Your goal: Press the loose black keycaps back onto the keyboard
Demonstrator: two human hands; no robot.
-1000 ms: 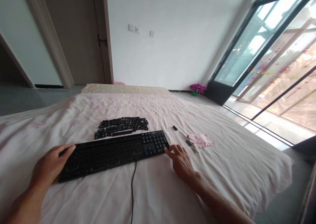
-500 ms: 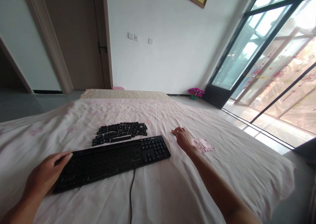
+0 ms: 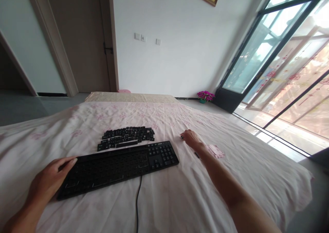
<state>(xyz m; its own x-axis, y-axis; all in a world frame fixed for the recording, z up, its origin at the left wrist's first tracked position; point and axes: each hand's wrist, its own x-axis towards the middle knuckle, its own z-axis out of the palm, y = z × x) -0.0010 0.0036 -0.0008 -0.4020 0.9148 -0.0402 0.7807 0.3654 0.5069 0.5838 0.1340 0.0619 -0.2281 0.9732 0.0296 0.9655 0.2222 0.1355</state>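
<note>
So closest to the camera you've got the keyboard [image 3: 118, 168] lying flat on the pink sheet [image 3: 180, 198], its cable [image 3: 137, 202] running back toward the person. Most of the main block looks stripped of caps, only the numpad end on the right seems to have its keys on. The left hand [image 3: 48, 183] rests on the near left corner, fingers loosely draped over the edge and not really clamped, more like a palm pinning the board so it doesn't slide on the soft bedding.

Just beyond the board sits the pile of loose keycaps [image 3: 127, 137], laid out in rough rows, near the board but not touching it. My guess is that keeps them in order and within reach.

Out to the right, the right hand [image 3: 191, 139] is stretched past the numpad end, fingers curled down over a small dark object [image 3: 181, 137] on the sheet. Honestly it's too small to say what it is, and I can't tell if the fingers have actually closed on it or are just touching. Beside the forearm lies a pink cloth [image 3: 216, 150], with another thin dark tool [image 3: 196, 155] poking out near the wrist.

Further back: the bed's far edge, a small pot of purple flowers [image 3: 205, 96] on the floor, the door and the big windows.
</note>
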